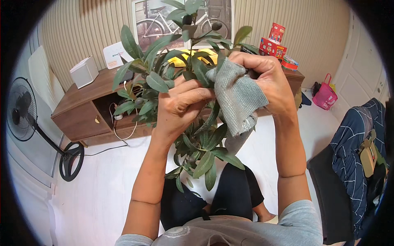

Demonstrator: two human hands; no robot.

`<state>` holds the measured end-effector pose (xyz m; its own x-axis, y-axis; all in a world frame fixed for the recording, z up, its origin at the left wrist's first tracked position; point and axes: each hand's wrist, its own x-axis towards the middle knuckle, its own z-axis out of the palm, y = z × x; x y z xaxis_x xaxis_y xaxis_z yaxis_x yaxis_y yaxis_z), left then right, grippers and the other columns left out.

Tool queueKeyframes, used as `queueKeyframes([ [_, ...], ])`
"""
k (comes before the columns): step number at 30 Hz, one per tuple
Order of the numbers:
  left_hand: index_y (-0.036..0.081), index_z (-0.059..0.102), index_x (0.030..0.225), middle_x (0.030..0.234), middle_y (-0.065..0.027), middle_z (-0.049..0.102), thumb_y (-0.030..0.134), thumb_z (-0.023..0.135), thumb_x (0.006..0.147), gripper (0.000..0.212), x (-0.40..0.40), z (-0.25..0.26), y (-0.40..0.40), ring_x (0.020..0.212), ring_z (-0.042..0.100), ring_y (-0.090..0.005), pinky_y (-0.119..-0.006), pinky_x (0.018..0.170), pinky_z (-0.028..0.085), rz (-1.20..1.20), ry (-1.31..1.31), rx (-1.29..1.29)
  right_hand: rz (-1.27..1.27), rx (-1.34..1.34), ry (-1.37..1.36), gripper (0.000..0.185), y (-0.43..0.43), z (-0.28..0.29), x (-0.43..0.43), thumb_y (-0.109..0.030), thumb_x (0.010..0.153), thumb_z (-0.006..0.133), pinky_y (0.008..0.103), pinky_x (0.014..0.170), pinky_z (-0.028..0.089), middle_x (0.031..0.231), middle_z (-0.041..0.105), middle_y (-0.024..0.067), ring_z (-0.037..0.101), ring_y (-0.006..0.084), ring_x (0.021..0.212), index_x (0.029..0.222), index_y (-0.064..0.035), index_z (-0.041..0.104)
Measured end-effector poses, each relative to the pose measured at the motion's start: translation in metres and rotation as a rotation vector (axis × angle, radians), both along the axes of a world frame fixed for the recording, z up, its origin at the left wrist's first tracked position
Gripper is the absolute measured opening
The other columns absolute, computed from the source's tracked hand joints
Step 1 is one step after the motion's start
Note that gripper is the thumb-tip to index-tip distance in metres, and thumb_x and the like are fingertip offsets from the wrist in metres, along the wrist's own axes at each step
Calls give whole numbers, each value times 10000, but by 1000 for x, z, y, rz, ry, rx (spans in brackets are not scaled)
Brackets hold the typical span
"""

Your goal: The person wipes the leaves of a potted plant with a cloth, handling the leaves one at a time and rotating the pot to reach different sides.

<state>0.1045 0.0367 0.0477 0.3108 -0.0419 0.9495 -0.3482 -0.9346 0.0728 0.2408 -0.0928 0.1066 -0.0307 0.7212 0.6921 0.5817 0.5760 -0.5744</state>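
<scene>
A leafy green plant with a few dark round fruits rises in front of me. My left hand reaches in among its leaves, fingers bent and pinched near a leaf or stem; its fingertips are partly hidden, and what they hold cannot be told. On the right, my right hand grips a grey-green woven cloth between thumb and fingers, against the upper leaves. The cloth hangs down from that hand, close beside the fingertips of my left hand. A pot is not visible.
Behind the plant stands a wooden cabinet with a white box, cables and red boxes. A black fan is at left. At right, dark checked fabric lies over a dark seat, and a pink bag sits near the door.
</scene>
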Motion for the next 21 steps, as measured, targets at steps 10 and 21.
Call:
queueKeyframes([
  [10, 92, 679, 832, 666, -27, 570, -74, 646, 584, 300, -2, -4, 1, 648, 536, -190, -276, 595, 423, 37, 34, 1, 158, 90, 394, 174, -11, 4, 3, -59, 787, 621, 184, 649, 487, 820, 635, 28, 581, 52, 696, 940, 25, 626],
  [21, -42, 649, 791, 846, -115, 668, -154, 569, 726, 152, -2, -18, 2, 741, 659, -189, -277, 721, 525, -206, -71, -280, -187, 237, 854, 397, -17, -54, 17, -209, 869, 565, 345, 824, 505, 1121, 565, 100, 576, 200, 966, 1207, -19, 481],
])
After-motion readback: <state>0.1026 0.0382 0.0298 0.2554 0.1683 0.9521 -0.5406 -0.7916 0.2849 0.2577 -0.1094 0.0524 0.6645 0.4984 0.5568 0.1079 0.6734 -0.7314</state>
